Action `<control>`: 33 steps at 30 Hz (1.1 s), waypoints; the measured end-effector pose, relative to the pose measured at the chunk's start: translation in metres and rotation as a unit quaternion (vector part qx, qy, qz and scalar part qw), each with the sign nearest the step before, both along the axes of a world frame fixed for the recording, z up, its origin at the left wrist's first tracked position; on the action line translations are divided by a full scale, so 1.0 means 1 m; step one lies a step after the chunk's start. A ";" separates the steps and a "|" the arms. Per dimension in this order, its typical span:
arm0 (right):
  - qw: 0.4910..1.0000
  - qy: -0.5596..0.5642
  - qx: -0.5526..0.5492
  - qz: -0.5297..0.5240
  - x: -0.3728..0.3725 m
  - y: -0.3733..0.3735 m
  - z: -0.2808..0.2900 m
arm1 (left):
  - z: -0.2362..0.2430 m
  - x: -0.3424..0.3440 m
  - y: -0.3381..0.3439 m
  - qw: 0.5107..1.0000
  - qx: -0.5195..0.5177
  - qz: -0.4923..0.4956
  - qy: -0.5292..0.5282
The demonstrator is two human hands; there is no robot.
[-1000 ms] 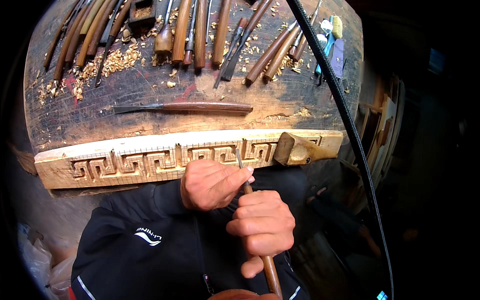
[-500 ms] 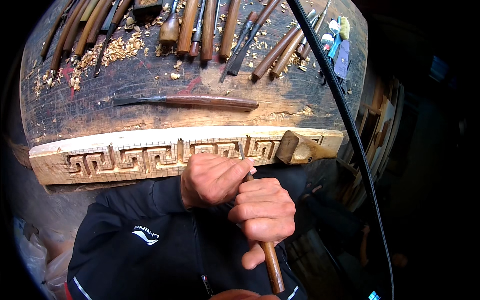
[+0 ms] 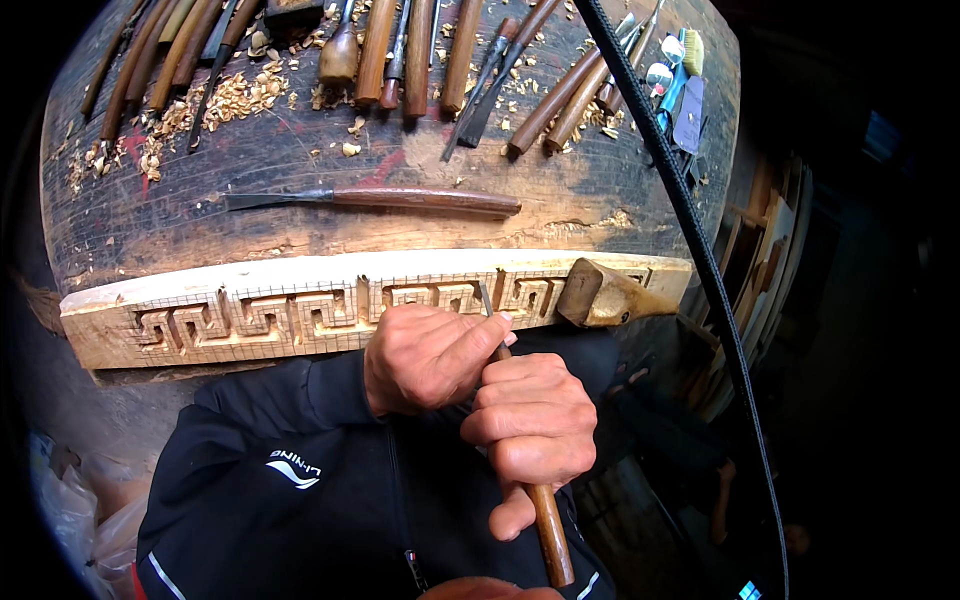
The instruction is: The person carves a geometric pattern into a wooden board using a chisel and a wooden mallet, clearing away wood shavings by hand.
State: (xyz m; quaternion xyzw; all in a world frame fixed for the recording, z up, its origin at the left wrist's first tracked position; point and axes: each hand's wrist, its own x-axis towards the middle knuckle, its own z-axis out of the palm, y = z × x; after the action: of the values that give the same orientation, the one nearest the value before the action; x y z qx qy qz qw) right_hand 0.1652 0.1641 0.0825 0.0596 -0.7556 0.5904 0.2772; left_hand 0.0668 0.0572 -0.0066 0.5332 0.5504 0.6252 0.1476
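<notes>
Along the near edge of the bench lies a long pale wooden board (image 3: 240,275) with a pencilled grid and a carved angular meander pattern. My right hand (image 3: 530,420) is wrapped round the wooden handle of a carving chisel (image 3: 549,530), whose butt end points toward my body. Closer to the blade, my left hand (image 3: 425,355) is closed on the chisel, its thumb lying along the shank. The narrow blade reaches the carved recesses right of the board's middle; its very tip is hard to make out. A wooden mallet (image 3: 610,296) rests on the board's right part.
Beyond the board lies a loose chisel (image 3: 420,201). Many wooden-handled carving tools (image 3: 375,55) line the far side of the bench (image 3: 130,230), among wood shavings (image 3: 235,98). A brush (image 3: 692,52) lies at the far right. A black cord (image 3: 690,220) crosses the view.
Both hands keep their hold on the chisel, and its blade stays in nearly the same place on the board. The whole view has shifted very slightly.
</notes>
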 end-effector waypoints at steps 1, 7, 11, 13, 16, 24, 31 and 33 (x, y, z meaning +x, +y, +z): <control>1.000 0.000 0.001 -0.001 0.000 0.000 0.001 | 0.001 0.000 0.000 1.000 -0.007 -0.012 -0.004; 0.999 -0.001 -0.039 0.011 -0.011 0.015 0.005 | 0.001 -0.002 0.001 1.000 -0.004 -0.016 -0.008; 0.998 -0.010 -0.065 0.000 -0.017 0.025 -0.001 | -0.003 0.002 0.000 0.999 -0.027 -0.003 0.022; 0.991 -0.008 -0.108 -0.083 -0.021 0.023 -0.006 | 0.001 0.000 0.002 0.998 -0.045 0.006 0.042; 0.972 -0.070 -0.145 -0.172 -0.019 0.016 0.004 | 0.003 0.001 0.008 0.998 -0.035 0.018 0.045; 0.992 0.048 -0.031 -0.111 0.010 -0.019 0.000 | -0.009 -0.002 -0.007 0.987 0.069 -0.047 0.135; 0.995 0.060 0.017 -0.075 0.003 -0.012 -0.005 | -0.002 -0.001 -0.004 0.997 0.062 -0.001 0.046; 0.996 0.055 0.005 -0.076 0.001 -0.012 -0.008 | -0.004 0.001 -0.005 0.997 0.056 0.006 0.045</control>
State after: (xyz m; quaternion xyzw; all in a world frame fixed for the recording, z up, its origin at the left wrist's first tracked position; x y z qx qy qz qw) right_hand 0.1662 0.1521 0.0744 0.0356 -0.7443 0.5598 0.3624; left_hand 0.0674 0.0526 -0.0103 0.5646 0.5242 0.6313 0.0891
